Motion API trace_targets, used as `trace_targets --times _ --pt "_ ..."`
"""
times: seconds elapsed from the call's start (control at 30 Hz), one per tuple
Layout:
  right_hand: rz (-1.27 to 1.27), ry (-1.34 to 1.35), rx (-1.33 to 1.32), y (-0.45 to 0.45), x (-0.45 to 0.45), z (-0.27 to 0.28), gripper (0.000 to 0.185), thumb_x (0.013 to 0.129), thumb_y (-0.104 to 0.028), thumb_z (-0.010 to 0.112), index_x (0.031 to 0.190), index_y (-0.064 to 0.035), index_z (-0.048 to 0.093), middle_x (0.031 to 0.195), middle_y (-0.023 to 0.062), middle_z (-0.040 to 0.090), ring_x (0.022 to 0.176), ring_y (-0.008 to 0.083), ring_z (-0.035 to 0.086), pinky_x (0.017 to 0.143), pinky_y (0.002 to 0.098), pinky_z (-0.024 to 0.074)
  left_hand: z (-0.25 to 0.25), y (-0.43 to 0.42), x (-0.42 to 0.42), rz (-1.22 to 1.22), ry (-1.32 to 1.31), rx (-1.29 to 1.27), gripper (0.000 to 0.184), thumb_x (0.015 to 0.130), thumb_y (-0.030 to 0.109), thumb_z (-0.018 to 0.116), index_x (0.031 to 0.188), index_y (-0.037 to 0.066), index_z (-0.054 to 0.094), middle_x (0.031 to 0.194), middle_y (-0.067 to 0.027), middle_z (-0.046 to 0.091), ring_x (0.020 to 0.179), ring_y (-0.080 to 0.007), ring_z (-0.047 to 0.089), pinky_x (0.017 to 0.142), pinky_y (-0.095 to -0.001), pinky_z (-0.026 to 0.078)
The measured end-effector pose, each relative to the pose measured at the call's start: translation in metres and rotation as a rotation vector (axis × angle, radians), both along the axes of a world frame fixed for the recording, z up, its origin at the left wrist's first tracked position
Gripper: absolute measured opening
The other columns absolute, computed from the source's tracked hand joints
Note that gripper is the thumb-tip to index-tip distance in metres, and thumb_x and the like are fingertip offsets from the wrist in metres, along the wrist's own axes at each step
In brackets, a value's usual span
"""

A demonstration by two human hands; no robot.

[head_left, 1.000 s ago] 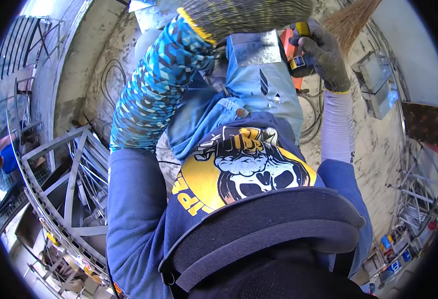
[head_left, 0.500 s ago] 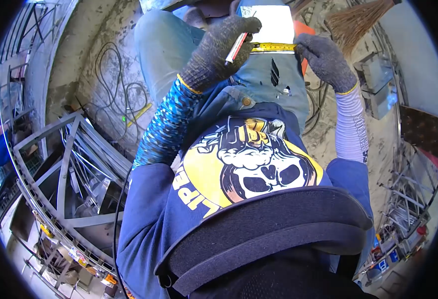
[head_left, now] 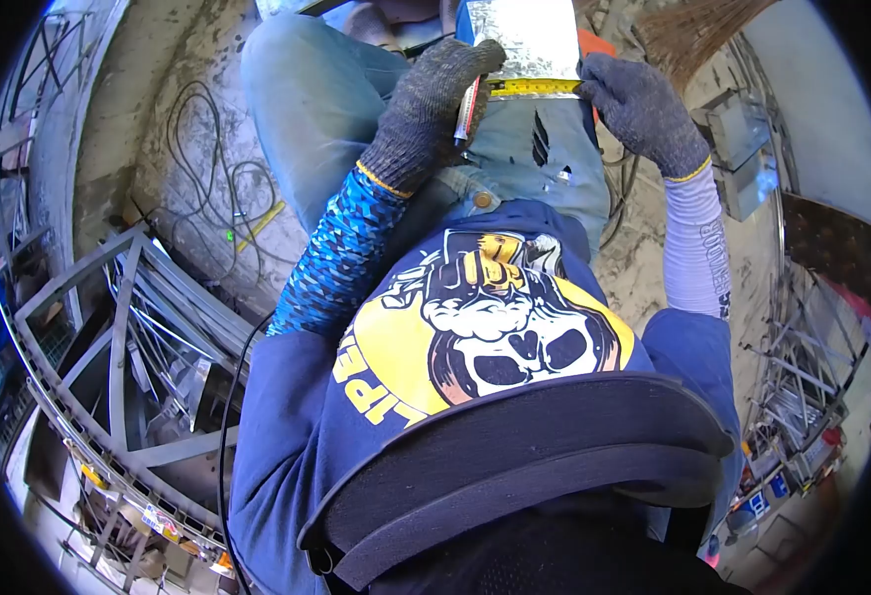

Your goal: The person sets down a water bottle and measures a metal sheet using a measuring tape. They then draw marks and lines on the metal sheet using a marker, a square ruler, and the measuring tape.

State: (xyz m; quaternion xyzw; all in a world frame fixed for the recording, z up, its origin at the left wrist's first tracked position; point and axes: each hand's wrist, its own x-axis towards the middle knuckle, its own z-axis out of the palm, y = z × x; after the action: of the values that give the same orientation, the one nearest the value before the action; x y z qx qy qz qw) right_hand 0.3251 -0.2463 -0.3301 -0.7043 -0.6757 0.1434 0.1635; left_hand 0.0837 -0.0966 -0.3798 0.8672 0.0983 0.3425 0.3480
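My left hand [head_left: 434, 111], in a dark knit glove, is closed around a red and white marker [head_left: 467, 109], its dark tip pointing down. Its fingertips are at the left end of a yellow tape measure blade [head_left: 535, 87]. The blade lies across the lower edge of a shiny metal plate [head_left: 525, 40] resting on my jeans-clad thigh. My right hand [head_left: 644, 107], also gloved, pinches the blade at the plate's right corner. The tape's case is not visible.
A cable [head_left: 202, 169] coils on the floor at left, above a metal frame [head_left: 118, 347] with loose bars. A broom [head_left: 693, 35] lies at upper right, near a metal box [head_left: 743, 149]. An orange object [head_left: 596, 44] shows beside the plate.
My left hand has come down from over the plate, showing the marker. The tape blade now stretches between my hands. The view has shifted, and the black object beside my right hand is no longer visible.
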Motion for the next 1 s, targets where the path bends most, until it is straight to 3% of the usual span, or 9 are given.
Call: trace_targets --times 0.23,0.47,0.57,0.63,0.67,0.77,0.9,0.97,1.0 --pt "0.023 0.074 -0.026 -0.002 0.007 -0.002 0.017 0.095 -0.02 0.061 0.103 -0.0052 0.063 0.085 0.0205 0.064 0.079 0.0407 0.063 0.067 0.0451 0.0494 0.006 -0.005 0.003 0.032 0.03 -0.049 0.049 0.077 0.001 0.07 0.125 0.005 0.06 0.109 -0.0204 0.064 0.105 -0.0402 0.061 0.091 -0.0451 0.05" --pt "0.04 0.031 -0.022 0.001 0.004 0.001 0.015 0.095 -0.018 0.061 0.103 -0.005 0.063 0.085 0.021 0.064 0.076 0.0408 0.064 0.066 0.0451 0.0496 0.004 -0.013 0.003 0.152 0.015 -0.035 0.049 0.076 0.002 0.073 0.123 0.007 0.061 0.107 -0.0194 0.064 0.1 -0.0396 0.063 0.087 -0.0457 0.051" --pt "0.014 0.036 -0.043 0.001 0.002 0.001 0.016 0.095 -0.018 0.061 0.103 -0.0046 0.062 0.085 0.0215 0.064 0.076 0.0413 0.064 0.066 0.0458 0.0494 0.012 -0.019 0.003 0.354 0.039 0.223 0.05 0.075 0.003 0.075 0.123 0.007 0.061 0.106 -0.0188 0.065 0.096 -0.0387 0.064 0.085 -0.0452 0.052" --pt "-0.001 0.052 -0.056 -0.002 0.002 -0.002 0.016 0.095 -0.018 0.06 0.102 -0.0043 0.062 0.085 0.0219 0.064 0.077 0.0416 0.063 0.066 0.046 0.0492 0.016 -0.017 0.001 0.333 0.158 0.048 0.037 0.081 0.009 0.073 0.117 0.003 0.063 0.105 -0.0178 0.067 0.099 -0.0365 0.066 0.086 -0.0429 0.053" --pt "0.012 0.007 -0.065 -0.002 0.005 -0.006 0.02 0.096 -0.023 0.06 0.108 -0.0073 0.063 0.088 0.02 0.066 0.081 0.0402 0.065 0.069 0.0477 0.0506 0.004 -0.017 0.003 0.277 -0.028 -0.082 0.035 0.082 0.008 0.073 0.115 0.003 0.062 0.1 -0.0158 0.066 0.096 -0.0355 0.066 0.085 -0.043 0.053" --pt "0.026 -0.016 -0.061 -0.002 0.009 -0.01 0.025 0.096 -0.028 0.059 0.114 -0.0099 0.064 0.091 0.0183 0.069 0.085 0.0388 0.067 0.072 0.0491 0.052 -0.006 -0.02 0.004 0.271 -0.042 -0.279 0.034 0.083 0.006 0.072 0.115 0.003 0.061 0.098 -0.0145 0.065 0.093 -0.0316 0.067 0.084 -0.0408 0.054" --pt "0.006 0.042 -0.077 0.011 0.008 -0.002 0.025 0.097 -0.026 0.059 0.114 -0.0088 0.063 0.091 0.0186 0.068 0.086 0.0388 0.067 0.073 0.0485 0.052 -0.012 -0.006 0.013 0.29 -0.026 -0.307 0.036 0.083 0.004 0.072 0.116 0.003 0.059 0.099 -0.014 0.065 0.091 -0.0267 0.067 0.082 -0.0376 0.055" --pt "0.009 0.036 -0.065 0.026 0.013 0.004 0.025 0.097 -0.026 0.058 0.114 -0.0086 0.063 0.092 0.0187 0.068 0.086 0.0391 0.067 0.074 0.0485 0.052 -0.008 0.019 0.025 0.306 -0.154 -0.004 0.038 0.083 0.003 0.072 0.118 0.002 0.058 0.103 -0.0139 0.065 0.092 -0.0236 0.067 0.083 -0.0356 0.055" --pt "0.017 0.027 -0.047 0.033 0.016 0.004 0.025 0.097 -0.026 0.058 0.114 -0.0083 0.063 0.093 0.0188 0.068 0.086 0.0394 0.066 0.074 0.0485 0.052 -0.01 0.027 0.028 0.252 -0.116 -0.134 0.04 0.083 0.002 0.071 0.121 0.002 0.057 0.106 -0.0138 0.065 0.095 -0.0235 0.067 0.087 -0.0355 0.055"
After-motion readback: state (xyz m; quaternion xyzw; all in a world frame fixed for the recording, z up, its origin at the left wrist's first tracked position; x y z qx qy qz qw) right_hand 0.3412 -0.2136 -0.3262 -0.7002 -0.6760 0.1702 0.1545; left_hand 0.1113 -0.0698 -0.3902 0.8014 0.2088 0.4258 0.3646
